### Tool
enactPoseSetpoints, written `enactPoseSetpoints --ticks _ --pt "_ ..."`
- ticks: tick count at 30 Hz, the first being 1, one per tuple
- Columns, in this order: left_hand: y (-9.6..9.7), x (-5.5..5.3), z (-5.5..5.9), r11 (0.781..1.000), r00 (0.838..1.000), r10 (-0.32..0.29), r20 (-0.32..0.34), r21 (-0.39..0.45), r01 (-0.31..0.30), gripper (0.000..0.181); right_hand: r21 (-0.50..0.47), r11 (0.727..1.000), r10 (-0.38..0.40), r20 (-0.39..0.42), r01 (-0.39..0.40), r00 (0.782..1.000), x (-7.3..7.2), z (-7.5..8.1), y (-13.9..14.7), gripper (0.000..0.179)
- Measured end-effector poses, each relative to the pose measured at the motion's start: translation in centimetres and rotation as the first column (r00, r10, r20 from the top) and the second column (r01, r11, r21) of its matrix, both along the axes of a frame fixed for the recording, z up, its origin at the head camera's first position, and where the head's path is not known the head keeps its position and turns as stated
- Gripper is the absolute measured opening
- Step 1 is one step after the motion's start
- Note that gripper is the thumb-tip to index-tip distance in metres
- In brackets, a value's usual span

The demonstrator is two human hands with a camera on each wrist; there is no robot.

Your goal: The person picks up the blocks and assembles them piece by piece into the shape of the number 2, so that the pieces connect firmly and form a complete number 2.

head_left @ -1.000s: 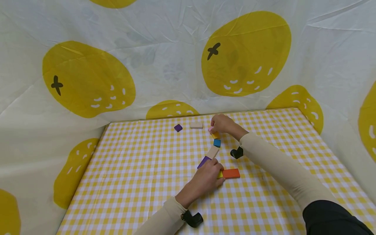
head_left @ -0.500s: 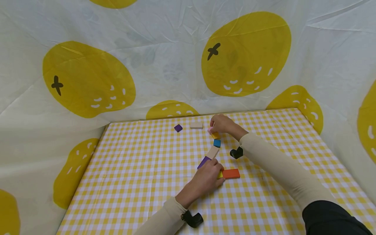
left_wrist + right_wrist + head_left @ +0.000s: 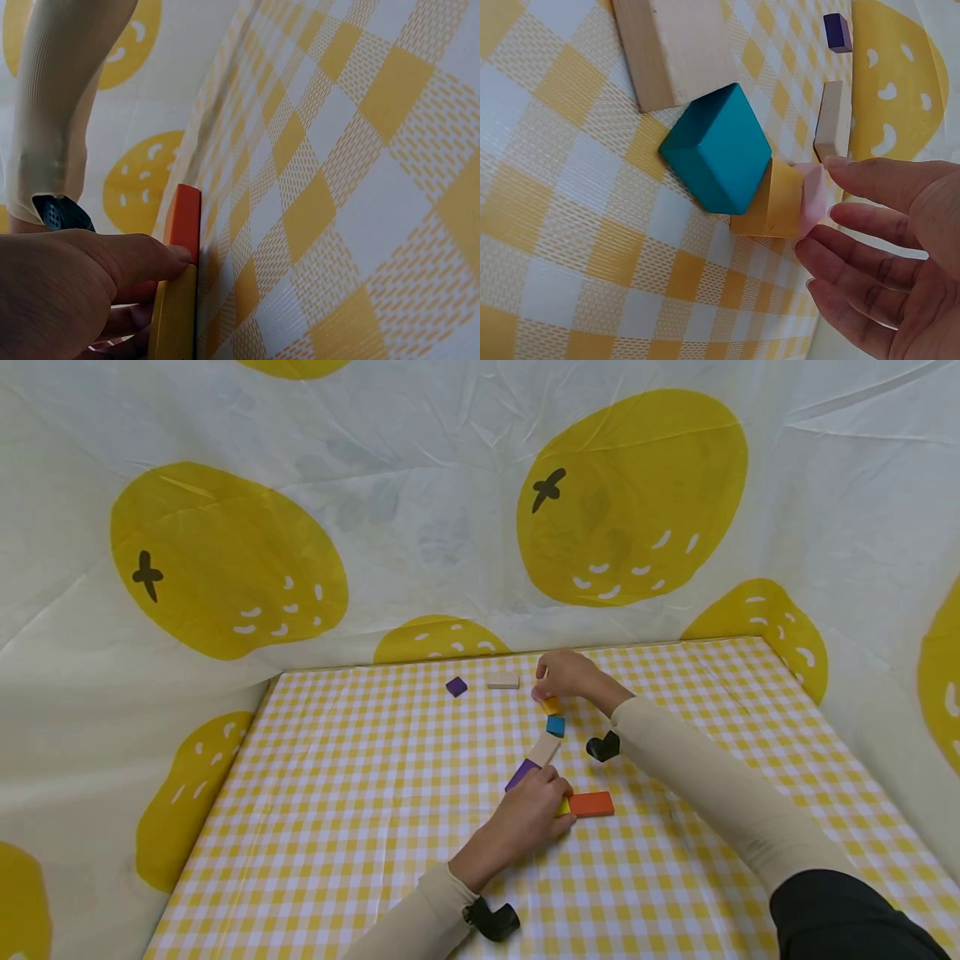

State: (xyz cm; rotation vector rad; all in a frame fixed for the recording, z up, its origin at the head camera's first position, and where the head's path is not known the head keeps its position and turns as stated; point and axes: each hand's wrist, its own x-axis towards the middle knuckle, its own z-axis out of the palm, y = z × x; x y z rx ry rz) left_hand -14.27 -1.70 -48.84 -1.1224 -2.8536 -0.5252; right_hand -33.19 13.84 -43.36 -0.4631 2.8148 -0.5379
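Note:
In the head view my left hand [image 3: 528, 810] lies over the near end of a curved row of blocks. Its thumb and fingers grip the yellow block [image 3: 174, 315], the thumb tip lying where that block meets the red-orange block [image 3: 592, 804]. A purple block [image 3: 521, 774] is partly hidden by this hand. At the row's far end my right hand [image 3: 570, 677] pinches a small pink block [image 3: 814, 196] between thumb and fingers. The pink block touches an orange-yellow block [image 3: 780, 206]. Beside that sit a blue block [image 3: 739, 154] and a plain wooden block [image 3: 543, 748].
Left of my right hand lie another plain wooden block [image 3: 502, 681] and a small purple block [image 3: 456, 687], apart from the row. All rest on a yellow checked tablecloth [image 3: 337, 827]. A white curtain with yellow fruit prints [image 3: 435, 527] hangs behind the table's far edge.

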Motion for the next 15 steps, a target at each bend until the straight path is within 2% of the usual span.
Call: enactPoseSetpoints --ticks 9,15 --pt "0.0 0.0 -0.2 1.000 1.000 -0.009 -0.016 0.009 0.010 0.026 -0.012 1.000 0.005 -0.024 -0.005 1.000 -1.2 0.2 -0.6 0.027" --pt "0.0 -0.1 -0.1 1.000 1.000 -0.011 -0.009 -0.001 0.011 0.026 -0.036 0.997 0.062 -0.014 -0.063 0.998 -1.9 0.0 -1.2 0.027"
